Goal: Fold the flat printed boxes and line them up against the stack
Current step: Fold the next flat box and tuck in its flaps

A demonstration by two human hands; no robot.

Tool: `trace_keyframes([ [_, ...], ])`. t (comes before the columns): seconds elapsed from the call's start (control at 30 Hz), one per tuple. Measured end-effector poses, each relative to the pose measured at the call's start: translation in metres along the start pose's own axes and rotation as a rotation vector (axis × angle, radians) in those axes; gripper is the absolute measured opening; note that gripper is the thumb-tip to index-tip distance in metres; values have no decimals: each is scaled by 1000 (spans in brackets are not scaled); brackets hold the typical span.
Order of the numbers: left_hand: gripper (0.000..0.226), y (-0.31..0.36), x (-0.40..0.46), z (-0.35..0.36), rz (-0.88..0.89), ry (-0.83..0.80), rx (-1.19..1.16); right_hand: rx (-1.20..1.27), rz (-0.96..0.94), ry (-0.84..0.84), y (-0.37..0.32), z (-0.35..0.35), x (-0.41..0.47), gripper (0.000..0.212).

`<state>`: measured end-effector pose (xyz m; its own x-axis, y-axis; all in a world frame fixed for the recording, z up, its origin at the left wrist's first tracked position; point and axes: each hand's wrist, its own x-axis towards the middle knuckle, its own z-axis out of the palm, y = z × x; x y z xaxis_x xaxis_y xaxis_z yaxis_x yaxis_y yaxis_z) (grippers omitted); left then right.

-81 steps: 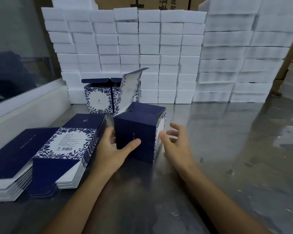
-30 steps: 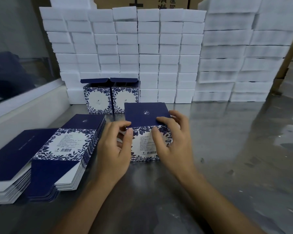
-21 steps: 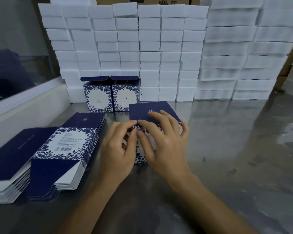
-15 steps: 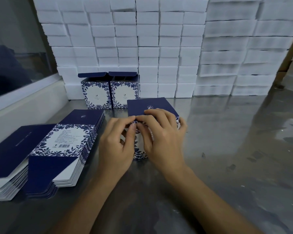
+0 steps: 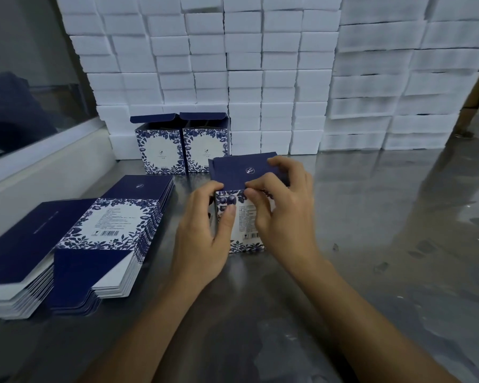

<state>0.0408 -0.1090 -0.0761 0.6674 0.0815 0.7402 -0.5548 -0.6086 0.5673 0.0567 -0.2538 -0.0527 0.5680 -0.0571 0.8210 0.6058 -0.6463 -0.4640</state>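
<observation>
- Navy card caps the box [image 5: 242, 205] we are working on, which stands on the steel surface [image 5: 371, 217] just in front of the two finished boxes [image 5: 182, 146].
- We judge the step in hand to be closing its dark flap: our left hand [image 5: 202, 233] curls round the near left corner with the thumb lying on the printed front, and our right hand [image 5: 285, 208] pinches the flap's front edge, fingers bent over the top.
- Next, as we see it, the flap needs tucking flush, then the box should slide back to sit beside the right-hand finished box, against the white stack [image 5: 260, 78].
- Both finished boxes touch that stack, with their lids up.
- Thin, crisp board with sharp creases, so we expect it to dent under a hard squeeze.
- Flat blanks [image 5: 105, 225] lie in fanned piles to our left, blue floral borders round pale label panels.
- White blocks behind look matte and slightly rough, like foam; we cannot tell for sure.
- Steel here is glossy and scuffed.
</observation>
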Motion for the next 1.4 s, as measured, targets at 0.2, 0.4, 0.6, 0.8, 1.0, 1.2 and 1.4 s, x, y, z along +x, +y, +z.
trace_keyframes([
  [0.2, 35, -2, -1, -5, -65, -25, -41, 97, 54, -1, 5, 0, -8, 19],
  [0.4, 38, -1, 0, -6, -105, -46, -75, 223, 200, -63, 15, -5, -2, 14],
  [0.6, 53, -1, -5, -4, -173, -61, -32, 338, 256, -23, 21, -5, -1, 14],
  [0.8, 52, -10, -6, 0, -318, -130, 16, 593, 661, -188, 36, -7, -7, 35],
  [1.0, 60, -15, 0, -7, -454, -101, 53, 706, 655, -328, 34, -3, -14, 87],
  [1.2, 37, -17, 5, -5, -550, 14, -42, 464, 574, -381, 30, 1, -17, 27],
  [1.4, 86, -24, 6, -12, -744, 105, -455, 449, 547, -346, 37, -2, -15, 8],
])
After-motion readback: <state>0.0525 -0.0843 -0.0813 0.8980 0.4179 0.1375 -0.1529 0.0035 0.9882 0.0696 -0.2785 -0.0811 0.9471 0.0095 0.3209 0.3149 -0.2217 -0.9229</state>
